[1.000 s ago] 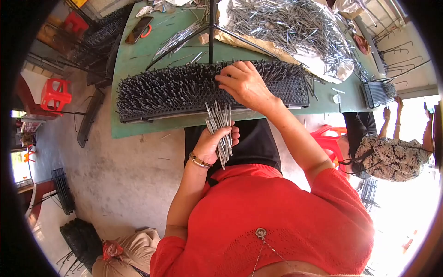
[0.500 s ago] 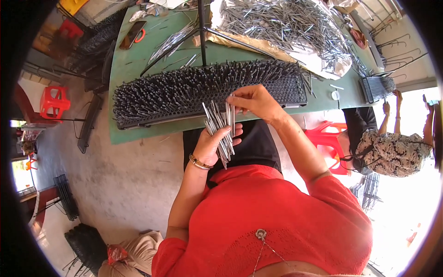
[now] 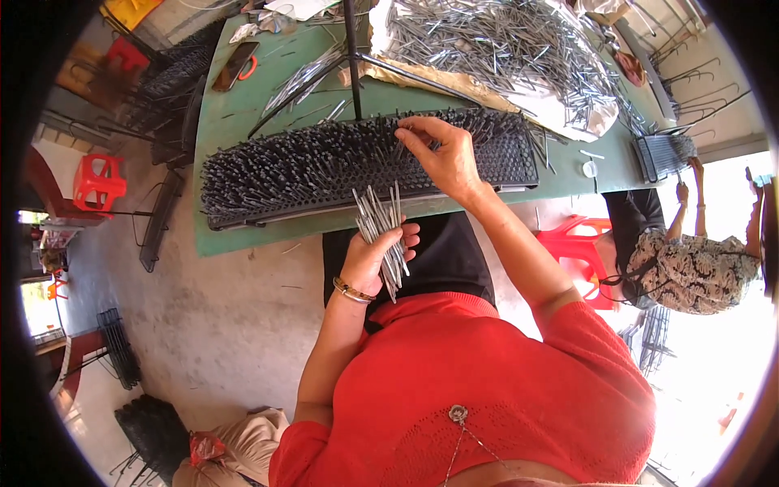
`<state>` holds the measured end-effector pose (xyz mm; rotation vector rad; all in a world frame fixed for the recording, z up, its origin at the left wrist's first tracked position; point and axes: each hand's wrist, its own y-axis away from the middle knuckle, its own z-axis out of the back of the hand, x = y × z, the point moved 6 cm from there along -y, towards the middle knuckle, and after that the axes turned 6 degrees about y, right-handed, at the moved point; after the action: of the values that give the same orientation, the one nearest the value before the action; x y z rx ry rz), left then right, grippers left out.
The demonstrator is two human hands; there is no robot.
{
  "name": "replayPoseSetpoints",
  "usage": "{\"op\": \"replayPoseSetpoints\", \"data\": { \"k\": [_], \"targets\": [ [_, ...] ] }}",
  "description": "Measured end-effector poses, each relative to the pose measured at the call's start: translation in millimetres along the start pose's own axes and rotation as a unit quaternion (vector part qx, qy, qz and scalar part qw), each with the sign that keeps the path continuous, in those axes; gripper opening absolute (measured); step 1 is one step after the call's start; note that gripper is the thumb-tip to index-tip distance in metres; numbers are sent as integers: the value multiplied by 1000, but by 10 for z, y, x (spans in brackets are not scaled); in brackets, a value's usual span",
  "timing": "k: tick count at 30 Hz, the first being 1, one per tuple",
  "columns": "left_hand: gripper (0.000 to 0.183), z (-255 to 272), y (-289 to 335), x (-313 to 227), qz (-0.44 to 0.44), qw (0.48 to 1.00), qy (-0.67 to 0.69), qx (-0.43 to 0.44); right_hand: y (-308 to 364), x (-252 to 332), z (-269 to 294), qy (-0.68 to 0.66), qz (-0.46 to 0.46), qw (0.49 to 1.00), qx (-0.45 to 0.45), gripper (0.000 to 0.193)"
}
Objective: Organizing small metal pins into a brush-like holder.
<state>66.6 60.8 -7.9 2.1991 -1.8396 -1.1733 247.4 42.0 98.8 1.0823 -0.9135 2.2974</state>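
A bundle of thin silvery metal rods (image 3: 381,223) rests in my left hand (image 3: 373,258), closed round it with the rods' tops pointing up and away. The hand is just in front of the long black perforated rack (image 3: 487,166), whose holes are packed with upright dark-tipped rods on the left and middle. Over the rack's middle my right hand (image 3: 446,158) has thumb and forefinger pinched together among the rod tips. What that pinch holds cannot be told apart from the rods behind it. Toward its right end the rack shows bare holes.
On the green table (image 3: 235,109) lie a large heap of loose rods (image 3: 503,49) on paper, a phone (image 3: 235,65) and orange-handled scissors (image 3: 248,68). A black metal frame (image 3: 355,57) rises behind the rack. Right, another person (image 3: 690,264) works near a red stool (image 3: 576,243).
My right hand has moved from the top of the rod bundle up and away to the middle of the rack. My left hand keeps the bundle in about the same place.
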Motion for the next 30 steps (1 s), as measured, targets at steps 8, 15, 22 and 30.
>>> {"op": "replayPoseSetpoints", "data": {
  "k": [8,15,22,30],
  "targets": [
    [28,-6,31,-12,2,1000,-6,4,93,131,-119,131,225,966,-3,23],
    [29,-22,48,-48,-4,1000,-24,4,120,255,-112,252,258,932,0,25],
    [27,-53,68,-92,-6,1000,-13,-2,128,262,-148,235,264,934,50,24],
    [29,-99,109,-159,-37,999,5,24,260,202,-122,28,-35,980,193,29]
  ]
}}
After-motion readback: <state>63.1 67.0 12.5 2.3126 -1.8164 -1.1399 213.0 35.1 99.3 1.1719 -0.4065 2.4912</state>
